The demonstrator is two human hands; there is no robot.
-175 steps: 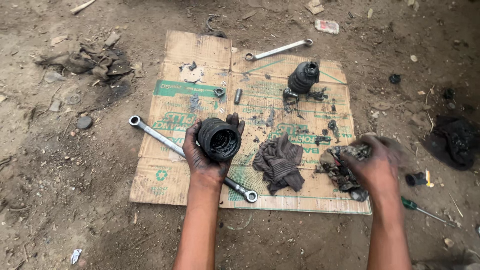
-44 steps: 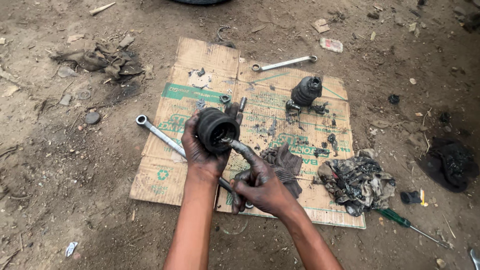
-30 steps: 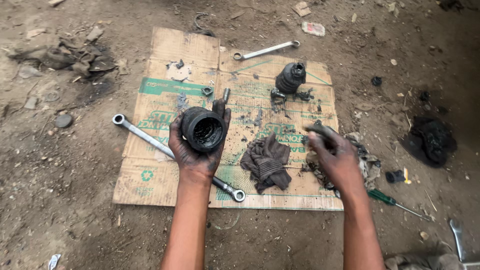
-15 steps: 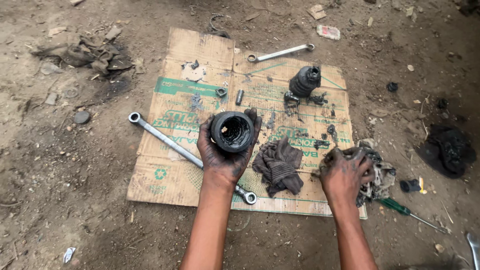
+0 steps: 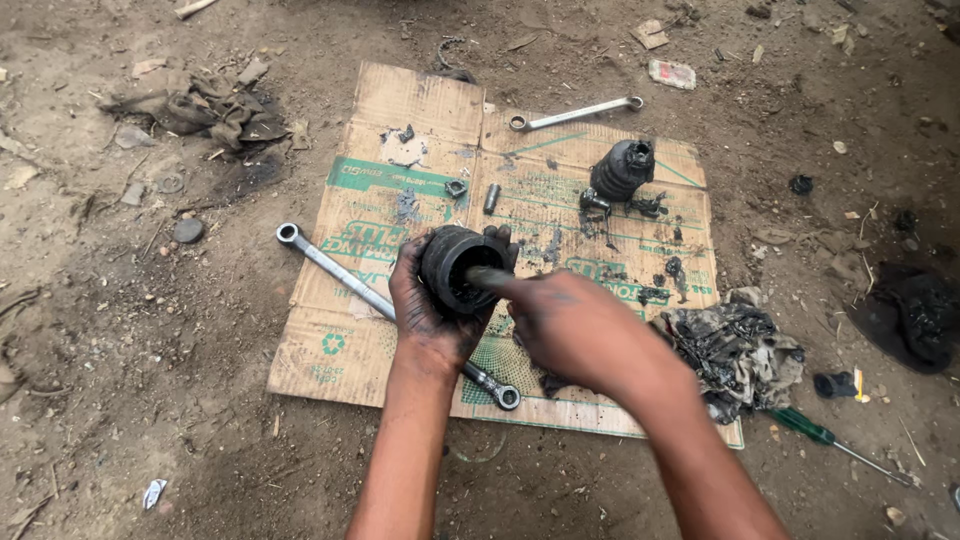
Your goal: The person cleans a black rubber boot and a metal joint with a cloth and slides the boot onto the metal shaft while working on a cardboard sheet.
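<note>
My left hand (image 5: 425, 320) grips a black rubber boot (image 5: 447, 262) from below, with its open mouth turned toward me, above a flattened cardboard sheet (image 5: 420, 100). My right hand (image 5: 575, 330) comes in from the right. Its grease-blackened forefinger points into the boot's mouth and touches the rim. I see the back of that hand, so the palm is hidden. A long ring spanner (image 5: 330, 265) lies on the cardboard beneath my left wrist.
A second black boot (image 5: 622, 170) stands at the back of the cardboard, with a smaller spanner (image 5: 575, 112) behind it. Small metal parts (image 5: 456, 187) lie near the middle. A greasy rag pile (image 5: 735, 345) and a green-handled screwdriver (image 5: 820, 437) lie right. Dirt ground surrounds everything.
My right hand has left the greasy rag pile and moved left to the boot, its finger now at the mouth. My left hand has kept hold of the boot throughout.
</note>
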